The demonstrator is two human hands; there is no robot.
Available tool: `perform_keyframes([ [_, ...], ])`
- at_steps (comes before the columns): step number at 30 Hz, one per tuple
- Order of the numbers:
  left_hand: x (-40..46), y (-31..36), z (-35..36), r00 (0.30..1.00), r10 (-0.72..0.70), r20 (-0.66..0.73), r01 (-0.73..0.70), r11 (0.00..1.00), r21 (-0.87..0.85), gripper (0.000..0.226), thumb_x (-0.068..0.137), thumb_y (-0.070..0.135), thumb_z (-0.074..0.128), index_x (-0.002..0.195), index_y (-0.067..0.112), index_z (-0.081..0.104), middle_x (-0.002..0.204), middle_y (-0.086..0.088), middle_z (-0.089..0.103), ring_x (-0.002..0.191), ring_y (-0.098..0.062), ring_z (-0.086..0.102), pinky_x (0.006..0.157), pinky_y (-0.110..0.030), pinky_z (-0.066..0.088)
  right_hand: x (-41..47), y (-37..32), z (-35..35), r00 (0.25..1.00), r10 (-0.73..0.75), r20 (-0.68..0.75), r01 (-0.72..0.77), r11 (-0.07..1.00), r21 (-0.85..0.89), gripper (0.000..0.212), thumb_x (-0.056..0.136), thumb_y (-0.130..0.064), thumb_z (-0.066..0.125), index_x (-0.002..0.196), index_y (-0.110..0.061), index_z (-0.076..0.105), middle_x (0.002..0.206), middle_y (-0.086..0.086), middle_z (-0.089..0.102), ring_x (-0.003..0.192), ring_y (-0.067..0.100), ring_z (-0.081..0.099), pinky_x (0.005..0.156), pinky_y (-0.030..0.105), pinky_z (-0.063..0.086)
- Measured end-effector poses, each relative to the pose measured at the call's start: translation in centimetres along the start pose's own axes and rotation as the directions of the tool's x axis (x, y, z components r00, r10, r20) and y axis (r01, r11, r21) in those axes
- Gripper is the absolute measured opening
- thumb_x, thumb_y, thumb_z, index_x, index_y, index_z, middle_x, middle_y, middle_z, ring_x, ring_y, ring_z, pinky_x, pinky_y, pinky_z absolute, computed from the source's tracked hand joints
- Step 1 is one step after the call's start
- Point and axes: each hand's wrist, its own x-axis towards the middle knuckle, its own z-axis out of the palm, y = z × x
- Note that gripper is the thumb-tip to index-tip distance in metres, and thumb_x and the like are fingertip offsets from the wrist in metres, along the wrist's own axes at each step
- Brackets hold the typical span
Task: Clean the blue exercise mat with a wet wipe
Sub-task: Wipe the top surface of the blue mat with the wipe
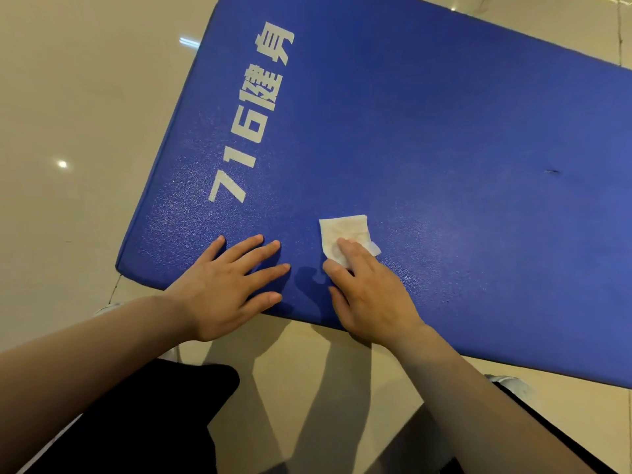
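Blue exercise mat [427, 138] lies flat on a glossy beige tiled floor [68, 97], set at an angle, one short end near the person. White print along that end reads "716" [236, 162] followed by Chinese characters. A small dark mark [552, 171] sits on the mat surface toward the right.

Left hand [227, 289] rests palm down on the mat near its close edge, fingers straight and spread — grip open, holding nothing.

Right hand [369, 295] is also on the mat, just beside the left, its fingers laid flat over the near part of a folded white wet wipe [343, 230] and pressing it to the mat — no curl visible, so grip open on top of the wipe. The wipe's far half shows past the fingertips, flat against the blue surface, a little right of the "7".

Both forearms are bare. Dark trousers [143, 415] show at the bottom, over the floor.
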Motion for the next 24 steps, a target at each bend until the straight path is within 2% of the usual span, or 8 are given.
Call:
perform_keyframes([
  [2, 0.0, 0.0, -0.3, 1.0, 0.004, 0.004, -0.004, 1.0, -0.029, 0.103, 0.043, 0.077, -0.046, 0.139, 0.049, -0.018, 0.143, 0.022, -0.031, 0.132, -0.004, -0.033, 0.115, -0.042, -0.013, 0.1, 0.4, 0.0, 1.0, 0.0, -0.001, 0.0, 1.0, 0.027, 0.047, 0.076, -0.011, 0.079, 0.108, -0.018, 0.045, 0.12, 0.02, 0.062, 0.098, 0.036, 0.065, 0.059, 0.037, 0.058],
  [5, -0.1, 0.1, -0.4, 1.0, 0.002, 0.01, -0.002, 0.999, -0.038, 0.112, 0.042, 0.076, -0.047, 0.145, 0.049, -0.011, 0.143, 0.022, -0.03, 0.132, -0.005, -0.032, 0.114, -0.042, -0.015, 0.9, 1.1, 0.1, 0.999, -0.047, -0.023, 0.049, 0.996, 0.072, 0.052, 0.072, 0.01, 0.073, 0.103, -0.014, 0.039, 0.106, 0.019, 0.065, 0.084, 0.038, 0.065, 0.052, 0.036, 0.054],
  [8, -0.1, 0.1, -0.3, 1.0, 0.003, 0.01, -0.002, 1.0, -0.03, 0.114, 0.044, 0.074, -0.047, 0.148, 0.049, -0.008, 0.143, 0.021, -0.031, 0.132, -0.005, -0.033, 0.114, -0.042, -0.015, 1.9, 2.1, -0.6, 0.993, -0.119, -0.021, 0.12, 0.992, 0.034, 0.047, 0.071, 0.015, 0.066, 0.096, -0.014, 0.038, 0.088, 0.016, 0.064, 0.061, 0.033, 0.054, 0.045, 0.026, 0.032],
  [11, -0.2, 0.1, -0.2, 1.0, 0.004, 0.009, -0.004, 1.0, -0.029, 0.112, 0.046, 0.074, -0.047, 0.148, 0.049, -0.009, 0.144, 0.021, -0.031, 0.132, -0.006, -0.034, 0.114, -0.043, -0.016, 2.4, 2.8, -1.3, 0.982, -0.19, 0.023, 0.19, 0.981, -0.023, 0.037, 0.061, 0.018, 0.073, 0.083, -0.005, 0.053, 0.082, 0.02, 0.065, 0.052, 0.032, 0.051, 0.038, 0.025, 0.032],
  [14, -0.2, 0.1, -0.1, 1.0, 0.004, 0.003, -0.004, 1.0, -0.021, 0.111, 0.046, 0.074, -0.047, 0.148, 0.048, -0.01, 0.145, 0.021, -0.031, 0.133, -0.007, -0.034, 0.116, -0.045, -0.013, 1.8, 3.0, -1.3, 0.976, -0.212, 0.048, 0.214, 0.976, -0.048, 0.03, 0.055, 0.015, 0.084, 0.074, 0.0, 0.068, 0.091, 0.02, 0.069, 0.066, 0.035, 0.065, 0.043, 0.035, 0.053],
  [16, -0.2, 0.0, -0.1, 1.0, 0.006, -0.001, -0.006, 1.0, -0.016, 0.11, 0.047, 0.074, -0.046, 0.148, 0.048, -0.01, 0.145, 0.02, -0.031, 0.134, -0.007, -0.034, 0.118, -0.046, -0.011, 1.1, 2.9, -1.0, 0.984, -0.177, 0.021, 0.178, 0.983, -0.041, 0.038, 0.058, 0.014, 0.082, 0.092, -0.001, 0.072, 0.102, 0.016, 0.069, 0.079, 0.033, 0.068, 0.052, 0.033, 0.056],
  [20, -0.2, -0.2, 0.1, 1.0, 0.017, -0.011, -0.017, 1.0, 0.0, 0.102, 0.051, 0.075, -0.043, 0.146, 0.048, -0.014, 0.146, 0.019, -0.032, 0.134, -0.009, -0.035, 0.117, -0.044, -0.013, -0.1, 1.4, 0.3, 0.999, -0.035, -0.017, 0.035, 0.999, -0.008, 0.058, 0.065, 0.014, 0.075, 0.12, -0.001, 0.064, 0.117, 0.015, 0.065, 0.101, 0.032, 0.066, 0.069, 0.034, 0.058],
  [24, -0.1, -0.2, 0.4, 1.0, 0.015, -0.007, -0.015, 1.0, 0.008, 0.093, 0.058, 0.073, -0.034, 0.145, 0.048, -0.017, 0.146, 0.019, -0.033, 0.135, -0.01, -0.035, 0.115, -0.045, -0.014, -1.1, -0.3, 1.8, 0.988, 0.145, -0.046, -0.145, 0.989, 0.01, 0.048, 0.087, -0.011, 0.063, 0.134, -0.004, 0.055, 0.137, 0.014, 0.057, 0.126, 0.032, 0.055, 0.096, 0.039, 0.049],
])
